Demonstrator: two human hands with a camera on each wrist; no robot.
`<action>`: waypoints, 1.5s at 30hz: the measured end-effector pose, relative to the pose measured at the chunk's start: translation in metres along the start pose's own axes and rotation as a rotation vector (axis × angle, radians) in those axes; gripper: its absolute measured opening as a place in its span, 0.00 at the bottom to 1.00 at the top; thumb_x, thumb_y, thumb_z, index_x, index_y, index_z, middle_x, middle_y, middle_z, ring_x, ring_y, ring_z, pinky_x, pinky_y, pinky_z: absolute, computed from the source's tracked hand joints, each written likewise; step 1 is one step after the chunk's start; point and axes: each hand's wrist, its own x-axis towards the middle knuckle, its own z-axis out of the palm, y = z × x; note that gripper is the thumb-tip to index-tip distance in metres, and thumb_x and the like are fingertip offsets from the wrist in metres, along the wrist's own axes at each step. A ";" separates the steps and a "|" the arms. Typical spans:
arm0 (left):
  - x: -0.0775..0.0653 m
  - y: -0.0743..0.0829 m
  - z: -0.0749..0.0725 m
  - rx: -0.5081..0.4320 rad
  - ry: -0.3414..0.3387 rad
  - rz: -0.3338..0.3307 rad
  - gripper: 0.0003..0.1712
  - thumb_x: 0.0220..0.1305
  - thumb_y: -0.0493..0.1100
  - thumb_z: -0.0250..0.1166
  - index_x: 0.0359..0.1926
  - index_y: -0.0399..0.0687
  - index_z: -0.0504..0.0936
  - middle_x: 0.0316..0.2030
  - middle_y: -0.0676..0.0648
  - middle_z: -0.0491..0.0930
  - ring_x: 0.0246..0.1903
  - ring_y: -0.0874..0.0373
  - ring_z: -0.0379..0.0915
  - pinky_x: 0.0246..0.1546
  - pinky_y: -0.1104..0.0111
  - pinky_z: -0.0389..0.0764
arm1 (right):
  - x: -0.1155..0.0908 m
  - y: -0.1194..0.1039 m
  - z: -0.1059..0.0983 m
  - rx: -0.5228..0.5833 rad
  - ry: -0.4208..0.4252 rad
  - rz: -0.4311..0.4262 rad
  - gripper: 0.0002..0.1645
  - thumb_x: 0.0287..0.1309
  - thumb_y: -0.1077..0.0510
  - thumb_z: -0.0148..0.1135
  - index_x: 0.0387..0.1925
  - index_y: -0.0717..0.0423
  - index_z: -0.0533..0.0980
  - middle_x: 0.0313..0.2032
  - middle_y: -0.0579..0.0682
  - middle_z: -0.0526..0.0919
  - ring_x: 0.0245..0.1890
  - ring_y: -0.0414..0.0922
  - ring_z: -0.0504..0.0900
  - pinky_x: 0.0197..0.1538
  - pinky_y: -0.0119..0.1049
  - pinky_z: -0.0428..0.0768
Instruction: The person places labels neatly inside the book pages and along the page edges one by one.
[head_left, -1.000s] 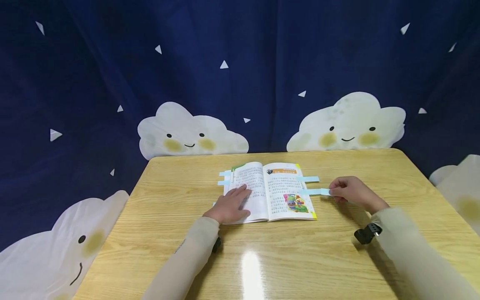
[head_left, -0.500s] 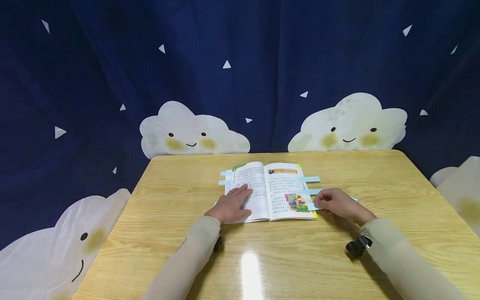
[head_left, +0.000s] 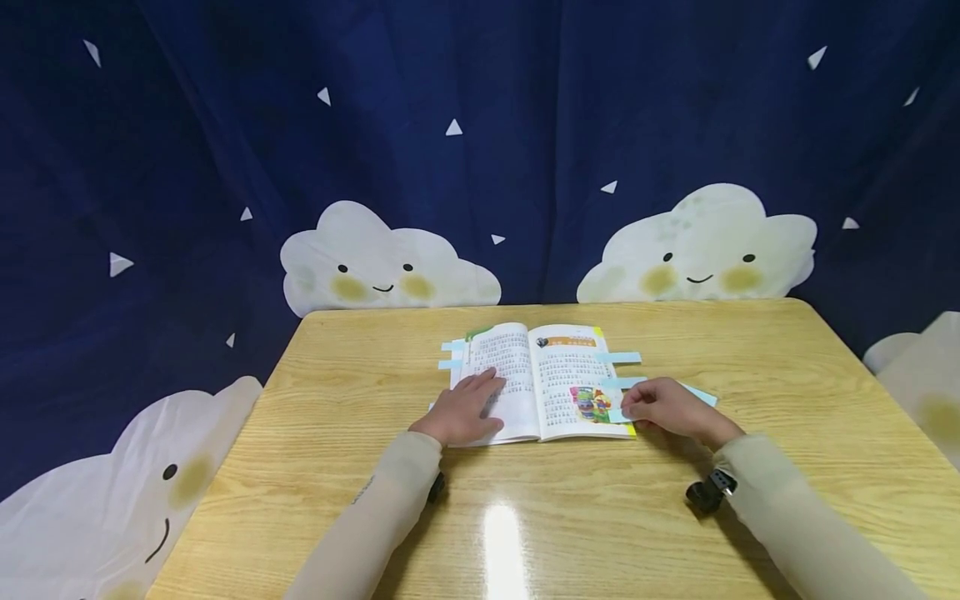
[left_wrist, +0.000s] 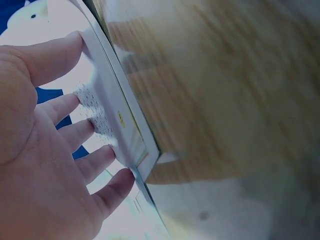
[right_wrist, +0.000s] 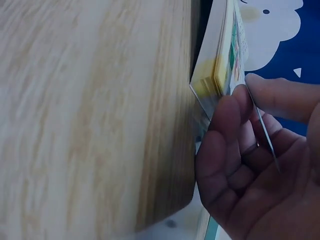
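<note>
An open book (head_left: 555, 379) lies on the table, with printed text on both pages and a coloured picture low on the right one. My left hand (head_left: 461, 410) rests on the left page, its fingers spread; in the left wrist view the fingertips (left_wrist: 107, 152) touch the paper. At the right page's lower edge, my right hand (head_left: 667, 408) pinches a pale blue paper strip (head_left: 617, 416) between thumb and forefinger. That thin strip (right_wrist: 267, 132) appears edge-on in the right wrist view, running back toward the palm. Its near end overlaps the page by the picture.
Pale blue tabs stick out beyond the book's right edge (head_left: 622, 357) and left edge (head_left: 451, 364). Behind my right hand another pale blue piece (head_left: 701, 393) shows on the wooden table (head_left: 600, 517). A dark blue curtain (head_left: 525, 150) with clouds hangs beyond the table.
My right hand has moved left and slightly nearer, from a tab beyond the page edge to the picture's lower corner, bringing a blue strip onto the page. The left hand stays put.
</note>
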 end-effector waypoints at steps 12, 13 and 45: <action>0.001 0.002 -0.003 0.018 0.012 0.008 0.39 0.69 0.55 0.57 0.77 0.58 0.56 0.80 0.51 0.46 0.79 0.45 0.45 0.72 0.38 0.56 | -0.002 -0.004 0.006 -0.113 0.078 -0.047 0.05 0.62 0.59 0.61 0.33 0.58 0.79 0.24 0.47 0.77 0.23 0.40 0.71 0.31 0.33 0.71; 0.001 0.002 -0.004 0.018 0.015 0.008 0.39 0.69 0.55 0.57 0.77 0.58 0.56 0.80 0.51 0.46 0.79 0.45 0.45 0.72 0.38 0.56 | -0.003 -0.006 0.006 -0.135 0.086 -0.047 0.05 0.61 0.59 0.61 0.32 0.57 0.79 0.24 0.46 0.77 0.23 0.40 0.71 0.31 0.33 0.70; 0.000 -0.001 0.000 -0.013 0.014 0.025 0.39 0.69 0.55 0.58 0.77 0.58 0.56 0.80 0.50 0.47 0.78 0.44 0.45 0.71 0.36 0.55 | -0.036 -0.049 0.039 -0.833 0.148 -0.351 0.14 0.62 0.61 0.62 0.20 0.46 0.77 0.24 0.44 0.71 0.30 0.44 0.64 0.28 0.35 0.58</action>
